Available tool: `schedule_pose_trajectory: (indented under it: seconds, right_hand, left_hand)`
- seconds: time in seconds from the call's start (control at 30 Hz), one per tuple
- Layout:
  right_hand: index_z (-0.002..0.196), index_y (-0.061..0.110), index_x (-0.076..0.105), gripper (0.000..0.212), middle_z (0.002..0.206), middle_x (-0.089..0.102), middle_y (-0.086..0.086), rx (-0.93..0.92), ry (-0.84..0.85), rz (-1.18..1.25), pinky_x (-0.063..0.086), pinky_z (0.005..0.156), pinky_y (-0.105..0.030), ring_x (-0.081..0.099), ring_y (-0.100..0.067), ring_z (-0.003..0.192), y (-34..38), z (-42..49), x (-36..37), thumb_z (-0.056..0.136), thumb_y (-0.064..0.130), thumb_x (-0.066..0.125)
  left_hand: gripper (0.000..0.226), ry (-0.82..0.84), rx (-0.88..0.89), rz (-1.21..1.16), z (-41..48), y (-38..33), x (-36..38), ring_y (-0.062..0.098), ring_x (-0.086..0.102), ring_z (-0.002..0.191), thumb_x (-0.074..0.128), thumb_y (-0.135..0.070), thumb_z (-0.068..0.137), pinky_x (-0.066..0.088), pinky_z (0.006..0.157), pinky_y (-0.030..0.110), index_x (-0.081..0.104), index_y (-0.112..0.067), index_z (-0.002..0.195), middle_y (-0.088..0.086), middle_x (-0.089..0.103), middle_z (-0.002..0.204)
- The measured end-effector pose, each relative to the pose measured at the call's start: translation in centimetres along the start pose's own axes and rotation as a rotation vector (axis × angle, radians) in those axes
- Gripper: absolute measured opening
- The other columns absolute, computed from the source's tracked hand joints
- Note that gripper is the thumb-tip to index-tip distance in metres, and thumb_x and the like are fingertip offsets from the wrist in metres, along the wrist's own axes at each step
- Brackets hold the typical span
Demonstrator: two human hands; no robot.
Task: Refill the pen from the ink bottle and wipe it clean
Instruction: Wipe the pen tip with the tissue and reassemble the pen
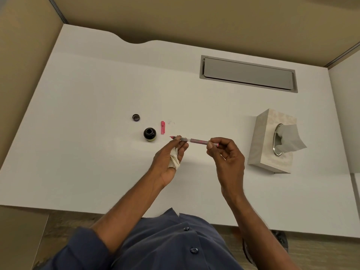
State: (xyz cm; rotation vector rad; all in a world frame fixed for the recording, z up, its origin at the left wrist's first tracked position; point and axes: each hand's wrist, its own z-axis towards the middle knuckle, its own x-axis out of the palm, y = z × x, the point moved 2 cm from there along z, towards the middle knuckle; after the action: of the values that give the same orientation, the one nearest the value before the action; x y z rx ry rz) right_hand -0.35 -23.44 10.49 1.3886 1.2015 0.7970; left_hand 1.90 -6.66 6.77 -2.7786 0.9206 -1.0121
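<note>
**A:** Item one, the pen. Location?

**B:** Held level above the white desk, just right of the open ink bottle. The nib end is pinched in the left hand; the tail end is pinched between thumb and fingertips of the right hand. Both hands are closed on the barrel. A crumpled tissue is tucked under the left fingers.

**A:** Handling properties?

**B:** Judged light, slim and rigid. The smooth barrel is likely slippery if inked. The nib is judged delicate and best not squeezed; hold is advised on the barrel behind it, with the tissue wrapped round the wet section.

**A:** Item two, the bottle?

**B:** Small, dark, uncapped, standing upright on the desk. Judged glass: heavy for its size, breakable and easily tipped. It is best steadied by its sides.

**A:** Loose parts?

**B:** The bottle cap lies beyond the bottle; the pink pen cap lies just right of it. A tissue box stands well to the right.
</note>
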Motion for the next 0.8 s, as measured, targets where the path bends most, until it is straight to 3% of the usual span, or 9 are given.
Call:
schedule_pose_trajectory:
  seconds: [0.13, 0.3, 0.37, 0.47, 0.57, 0.7, 0.8]
  right_hand:
    - [0.107, 0.02, 0.077, 0.013, 0.101, 0.078, 0.008, -0.04, 0.049, -0.085, 0.057, 0.089, -0.022, 0.073, -0.012, 0.1, 0.3, 0.1, -0.1, 0.094, 0.02, 0.077]
    - [0.107, 0.016, 0.078, 0.014, 0.098, 0.079, 0.001, -0.012, 0.059, -0.08, 0.062, 0.088, -0.03, 0.076, -0.018, 0.094, 0.2, 0.6, -0.4, 0.093, 0.019, 0.078]
    - [0.102, 0.015, 0.078, 0.015, 0.089, 0.079, -0.004, 0.044, 0.051, -0.042, 0.064, 0.079, -0.031, 0.077, -0.019, 0.082, 0.1, 0.7, -0.4, 0.093, 0.027, 0.078]
    - [0.088, 0.017, 0.077, 0.031, 0.073, 0.077, -0.005, 0.108, 0.027, -0.104, 0.059, 0.063, -0.022, 0.072, -0.013, 0.065, -0.4, 0.9, -0.4, 0.093, 0.048, 0.074]
    - [0.082, 0.019, 0.077, 0.046, 0.071, 0.077, -0.001, 0.146, 0.03, -0.18, 0.056, 0.06, -0.018, 0.07, -0.009, 0.061, -0.8, 0.9, -0.3, 0.095, 0.06, 0.064]
    - [0.109, 0.024, 0.075, 0.026, 0.097, 0.079, 0.005, 0.108, 0.061, -0.131, 0.064, 0.081, -0.027, 0.077, -0.011, 0.086, -0.7, 1.0, -0.6, 0.094, 0.045, 0.074]
    - [0.107, 0.018, 0.076, 0.022, 0.098, 0.079, -0.001, 0.072, 0.076, -0.002, 0.063, 0.087, -0.03, 0.077, -0.016, 0.092, -0.6, 1.1, -1.0, 0.088, 0.024, 0.083]
  left_hand:
    - [0.01, 0.004, -0.047, 0.007, -0.5, 0.6, 0.0, 0.018, 0.072, 0.095, 0.075, -0.013, 0.087, 0.06, 0.063, 0.018, 0.077, -0.008, 0.096, 0.008, 0.076, 0.104]
    - [0.01, 0.006, -0.042, 0.013, -0.8, 0.7, -0.3, 0.017, 0.071, 0.094, 0.073, -0.013, 0.089, 0.06, 0.063, 0.017, 0.076, -0.007, 0.097, 0.008, 0.074, 0.104]
    - [0.013, 0.02, -0.022, 0.022, -0.9, 0.6, -0.4, 0.017, 0.071, 0.092, 0.073, -0.012, 0.09, 0.06, 0.064, 0.017, 0.075, -0.005, 0.1, 0.007, 0.075, 0.102]
    - [0.014, 0.04, 0.013, 0.057, -1.0, 0.6, -0.4, 0.015, 0.073, 0.088, 0.073, -0.012, 0.09, 0.059, 0.065, 0.018, 0.076, -0.005, 0.101, 0.005, 0.076, 0.098]
    - [0.015, 0.055, 0.04, 0.082, -0.9, 0.6, -0.5, 0.014, 0.073, 0.085, 0.076, -0.013, 0.086, 0.059, 0.066, 0.018, 0.078, -0.005, 0.098, 0.004, 0.077, 0.095]
    - [0.012, 0.044, 0.066, 0.092, -0.6, 0.3, -1.0, 0.014, 0.074, 0.084, 0.078, -0.014, 0.082, 0.058, 0.066, 0.018, 0.081, -0.008, 0.092, 0.003, 0.078, 0.095]
    - [0.007, 0.043, 0.081, 0.095, -0.4, 0.2, -1.3, 0.013, 0.074, 0.08, 0.078, -0.013, 0.084, 0.057, 0.066, 0.017, 0.083, -0.011, 0.084, 0.001, 0.079, 0.092]
